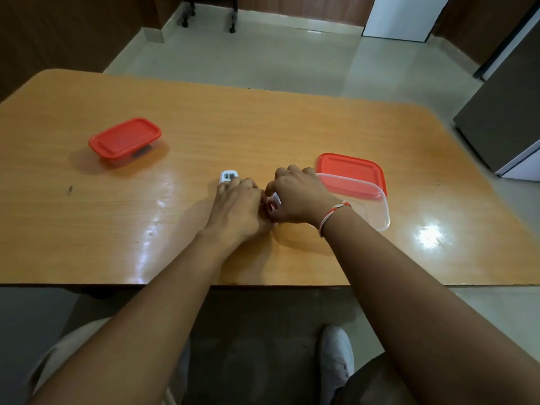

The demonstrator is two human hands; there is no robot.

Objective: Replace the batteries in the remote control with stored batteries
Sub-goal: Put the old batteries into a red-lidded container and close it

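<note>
Two hands: yours meet at the middle of the table (292, 127), knuckles up.
Left hand (238, 204): your fingers curl over the white remote (228, 176), pinning it flat; only its far end shows.
Right hand (295, 197): you pinch something small with a red tip (271, 206); too hidden to name.
Open box (377, 211): clear, just right of your right hand, leaning on its red lid (350, 171).
Closed box (125, 141): red-lidded, far left, well apart.

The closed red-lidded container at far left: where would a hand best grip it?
Across the short sides of the red-lidded container, just under the overhanging lid rim, coming from above. It sits flat, lid on, with bare table all around, so nothing blocks a top approach.
</note>
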